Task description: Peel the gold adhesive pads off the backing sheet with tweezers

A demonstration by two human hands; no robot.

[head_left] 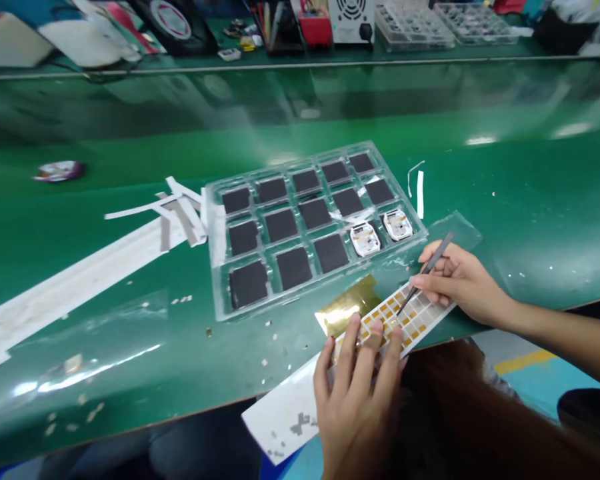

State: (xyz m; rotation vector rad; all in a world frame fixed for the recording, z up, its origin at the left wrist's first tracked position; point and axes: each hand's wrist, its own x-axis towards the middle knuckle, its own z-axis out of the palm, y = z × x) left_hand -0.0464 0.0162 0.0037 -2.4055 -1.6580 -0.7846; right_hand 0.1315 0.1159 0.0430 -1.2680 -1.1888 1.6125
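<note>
A white strip (300, 407) carrying several small gold stickers lies across the near edge of the green table (330, 120). My left hand (357, 387) presses it down with its fingers stretched flat over the stickers. My right hand (460, 280) is closed on dark tweezers (425, 270), whose tip touches the sticker grid. Just behind stands a clear plastic tray (215, 240) with several black square parts and two white-faced parts (365, 239) at its near right. A gold foil piece (347, 310) lies between tray and strip.
Torn white backing strips (180, 210) and a long white band (70, 287) lie left of the tray. Small scraps dot the near table. A tape roll (59, 171) sits far left. More clear trays (413, 27), a fan unit (351, 19) and clutter line the far shelf.
</note>
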